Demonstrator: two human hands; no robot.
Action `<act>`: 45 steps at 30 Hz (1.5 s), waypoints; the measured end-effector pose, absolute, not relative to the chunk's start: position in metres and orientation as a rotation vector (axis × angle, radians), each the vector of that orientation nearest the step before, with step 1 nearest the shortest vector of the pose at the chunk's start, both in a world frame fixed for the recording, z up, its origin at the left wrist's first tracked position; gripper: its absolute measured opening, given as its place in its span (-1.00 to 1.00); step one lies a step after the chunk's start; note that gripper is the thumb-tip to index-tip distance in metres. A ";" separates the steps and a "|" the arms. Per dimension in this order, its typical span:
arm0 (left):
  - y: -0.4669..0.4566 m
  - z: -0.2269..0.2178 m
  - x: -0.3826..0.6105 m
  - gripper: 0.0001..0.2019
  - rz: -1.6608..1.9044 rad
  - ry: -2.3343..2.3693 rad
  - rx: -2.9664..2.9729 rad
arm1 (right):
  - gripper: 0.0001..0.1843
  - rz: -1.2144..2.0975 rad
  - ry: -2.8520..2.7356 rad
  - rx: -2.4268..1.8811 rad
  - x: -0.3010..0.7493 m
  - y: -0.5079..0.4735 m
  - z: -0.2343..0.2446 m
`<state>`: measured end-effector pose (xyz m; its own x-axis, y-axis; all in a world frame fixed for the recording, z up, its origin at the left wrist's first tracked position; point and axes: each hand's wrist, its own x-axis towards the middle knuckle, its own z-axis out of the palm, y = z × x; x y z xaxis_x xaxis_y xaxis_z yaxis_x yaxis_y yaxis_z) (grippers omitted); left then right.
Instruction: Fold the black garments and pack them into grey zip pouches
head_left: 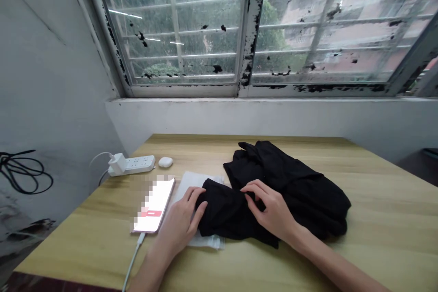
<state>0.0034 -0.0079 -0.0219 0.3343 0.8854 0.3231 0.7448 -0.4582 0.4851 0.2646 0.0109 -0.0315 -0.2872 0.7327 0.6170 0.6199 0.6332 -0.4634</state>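
A folded piece of black cloth lies in front of me, partly over a thin white translucent bag. My left hand is at its left edge, fingers curled and thumb close by, gripping the fabric there. At the upper right of the same piece, my right hand pinches the fabric between thumb and fingers. Behind and to the right rests a larger crumpled pile of black fabric. Whether the two black pieces are joined cannot be made out, as my right hand and the folds hide the border.
On the left of the wooden table lies a phone with a lit screen and a white charging cable. Behind it are a white power strip and a small white case. A wall and window bound the far side.
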 end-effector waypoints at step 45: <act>-0.027 -0.036 0.002 -0.63 0.813 1.421 2.372 | -0.67 1.082 -1.245 -1.164 0.284 0.021 -0.014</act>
